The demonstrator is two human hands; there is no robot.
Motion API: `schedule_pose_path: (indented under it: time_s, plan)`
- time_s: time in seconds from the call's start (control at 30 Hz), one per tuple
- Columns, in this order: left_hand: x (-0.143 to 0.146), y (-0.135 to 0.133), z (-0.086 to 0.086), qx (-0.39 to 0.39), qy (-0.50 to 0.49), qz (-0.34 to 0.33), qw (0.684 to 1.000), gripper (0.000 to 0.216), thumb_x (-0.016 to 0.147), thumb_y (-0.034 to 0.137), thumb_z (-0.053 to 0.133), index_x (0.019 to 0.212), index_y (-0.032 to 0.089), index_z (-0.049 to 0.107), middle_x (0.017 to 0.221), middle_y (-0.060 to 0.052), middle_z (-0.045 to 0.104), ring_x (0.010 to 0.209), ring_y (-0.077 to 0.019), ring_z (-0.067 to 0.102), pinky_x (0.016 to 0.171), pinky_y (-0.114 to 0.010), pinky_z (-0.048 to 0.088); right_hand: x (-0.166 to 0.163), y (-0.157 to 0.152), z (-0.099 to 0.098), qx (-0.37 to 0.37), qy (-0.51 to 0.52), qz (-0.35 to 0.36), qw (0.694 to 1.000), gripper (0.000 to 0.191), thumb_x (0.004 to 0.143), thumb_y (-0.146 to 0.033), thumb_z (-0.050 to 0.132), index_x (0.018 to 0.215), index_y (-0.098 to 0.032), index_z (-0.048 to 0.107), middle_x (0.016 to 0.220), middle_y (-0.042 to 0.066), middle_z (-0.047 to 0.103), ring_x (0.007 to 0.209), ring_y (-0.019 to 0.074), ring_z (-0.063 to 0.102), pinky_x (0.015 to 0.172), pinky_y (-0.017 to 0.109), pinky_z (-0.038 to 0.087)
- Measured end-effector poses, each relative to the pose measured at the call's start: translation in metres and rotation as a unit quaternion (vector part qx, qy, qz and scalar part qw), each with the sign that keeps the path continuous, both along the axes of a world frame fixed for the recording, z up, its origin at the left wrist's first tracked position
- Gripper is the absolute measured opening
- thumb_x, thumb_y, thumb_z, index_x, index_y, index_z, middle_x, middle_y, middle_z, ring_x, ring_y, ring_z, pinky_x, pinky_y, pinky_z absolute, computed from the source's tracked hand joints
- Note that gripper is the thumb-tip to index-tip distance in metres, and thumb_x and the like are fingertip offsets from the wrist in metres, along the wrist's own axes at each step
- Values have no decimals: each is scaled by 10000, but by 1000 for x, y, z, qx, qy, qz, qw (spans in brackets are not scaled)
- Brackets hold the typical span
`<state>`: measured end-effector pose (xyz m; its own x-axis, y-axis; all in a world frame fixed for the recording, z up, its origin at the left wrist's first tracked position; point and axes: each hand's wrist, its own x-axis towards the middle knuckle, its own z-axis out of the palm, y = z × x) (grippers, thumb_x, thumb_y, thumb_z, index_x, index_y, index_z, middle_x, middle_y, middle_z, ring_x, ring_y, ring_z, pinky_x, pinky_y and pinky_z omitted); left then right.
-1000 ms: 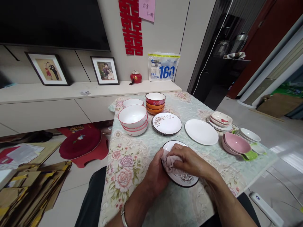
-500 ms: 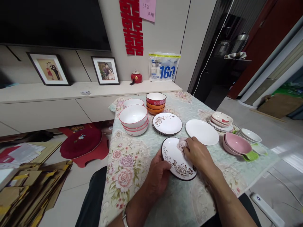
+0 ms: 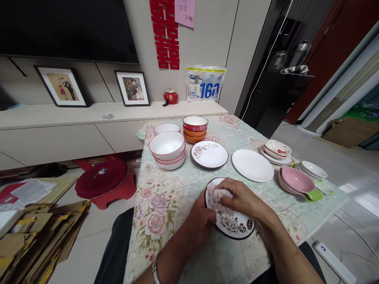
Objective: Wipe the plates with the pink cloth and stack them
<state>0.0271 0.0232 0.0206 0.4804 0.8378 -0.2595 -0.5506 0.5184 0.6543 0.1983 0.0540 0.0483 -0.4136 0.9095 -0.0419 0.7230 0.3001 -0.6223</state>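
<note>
A white plate (image 3: 229, 223) with a dark rim and brown flower pattern is held up, tilted, over the table. My left hand (image 3: 198, 219) grips its left edge, thumb on the upper face. Bunched under the fingers of my right hand (image 3: 241, 197) is a pale pink cloth (image 3: 217, 197), pressed on the plate's upper left part. Just beyond lies a stack of matching plates (image 3: 209, 154). To the right of that stack is a plain white oval plate (image 3: 252, 165).
White bowls with red rims (image 3: 167, 146) and red and orange bowls (image 3: 195, 130) stand at the table's back left. Pink bowls (image 3: 297, 179), small white bowls (image 3: 314, 169) and small dishes (image 3: 277, 148) sit at right. A red stool (image 3: 106, 181) is left of the flowered tablecloth (image 3: 160, 213).
My right hand and the cloth have moved left across the plate, covering its upper left. The plate has shifted slightly right and nearer, with my left hand still on its edge.
</note>
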Motion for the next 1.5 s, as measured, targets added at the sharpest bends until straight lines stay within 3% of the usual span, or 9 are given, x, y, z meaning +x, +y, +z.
schedule_pose_path:
  time_s: [0.17,0.33,0.5,0.77,0.93,1.07,1.2,1.33,1.5]
  plan:
    - [0,2,-5,-32,-18,38,999,744,478,16,527,1197,168,642,1024,-75,741,972,-264,656,813,-345,492,16,6,1,-1,-210,-183,960,191,847,-229,519,945,-160,669,946,105,680,821,220,613,649,292,334]
    - [5,-2,-3,-34,-2,75,997,686,539,43,600,1217,149,616,1046,-97,746,1028,-297,653,843,-385,504,14,7,-2,-7,-310,-258,915,232,895,-269,473,970,-138,649,989,151,668,818,248,627,596,312,277]
    - [7,-5,0,-41,26,62,997,809,439,-9,516,1224,174,589,973,-57,749,970,-265,658,769,-340,500,-4,8,-14,104,-238,-222,940,238,937,-207,458,1058,-122,645,1011,131,587,818,224,592,685,321,377]
    - [5,-3,-5,-14,46,12,999,486,419,26,488,863,166,625,641,8,638,598,-165,576,574,-273,393,-23,-4,-8,111,27,59,992,326,946,-127,474,1198,-258,635,1012,41,527,900,162,559,786,260,442]
    - [3,-2,-1,-18,41,-2,999,588,403,25,477,947,157,659,728,-13,680,683,-187,603,589,-274,399,-11,0,-2,82,-101,-57,990,246,952,-145,446,1035,-197,672,949,50,557,821,161,572,747,275,408]
    - [3,-1,2,-27,18,15,999,686,432,27,498,1084,149,677,898,-57,741,901,-264,649,734,-329,468,3,4,1,22,-271,-195,942,253,944,-211,426,920,-140,668,930,112,609,790,209,606,654,309,359]
    - [5,-1,-1,-62,-21,62,996,738,486,46,535,1207,175,626,1020,-70,745,1017,-294,644,809,-368,489,4,3,-1,-3,-323,-257,911,311,975,-308,397,992,-142,659,1007,155,632,828,263,646,614,323,343]
    - [6,-1,-6,-51,-44,62,996,771,440,12,511,1188,162,615,1020,-75,739,1014,-286,646,788,-351,496,-9,3,-11,65,-323,-247,911,262,980,-230,406,1034,-129,641,1027,166,611,881,269,635,657,331,391]
    - [3,-1,-7,-49,-45,49,997,751,415,-6,492,1132,172,630,947,-41,727,901,-235,653,705,-294,470,-28,-1,-13,144,-242,-108,953,284,896,-37,439,1064,-129,648,1036,143,603,1010,262,553,832,341,426]
